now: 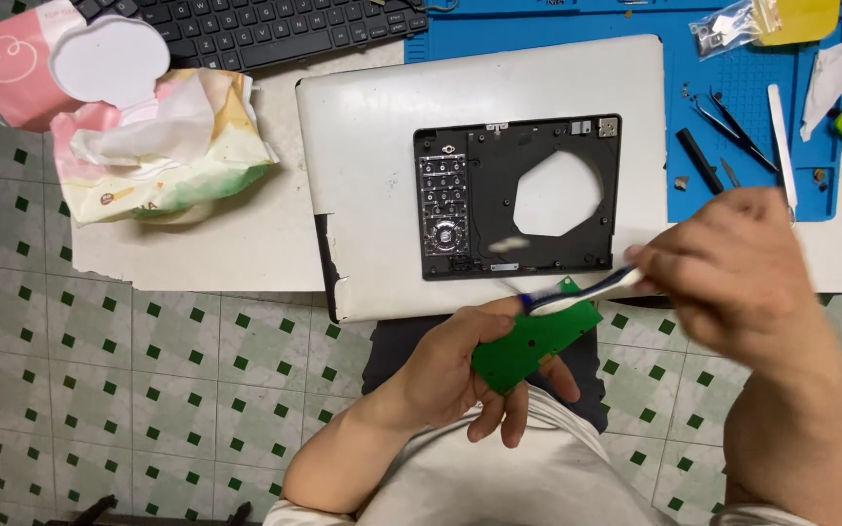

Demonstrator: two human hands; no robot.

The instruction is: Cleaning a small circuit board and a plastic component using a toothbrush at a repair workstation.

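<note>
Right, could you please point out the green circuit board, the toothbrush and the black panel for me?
green circuit board (528, 346), head view, middle of its face.
toothbrush (577, 289), head view, blue-and-white handle.
black panel (484, 200), head view, left of its cut-out.

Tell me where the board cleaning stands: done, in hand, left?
Done: the green circuit board is out of the black frame, which lies empty on the white laptop lid. In hand: left hand holds the board, right hand works a blue-and-white brush across it, blurred with motion. Left: brushing looks unfinished; the board is not back in the frame.
</note>
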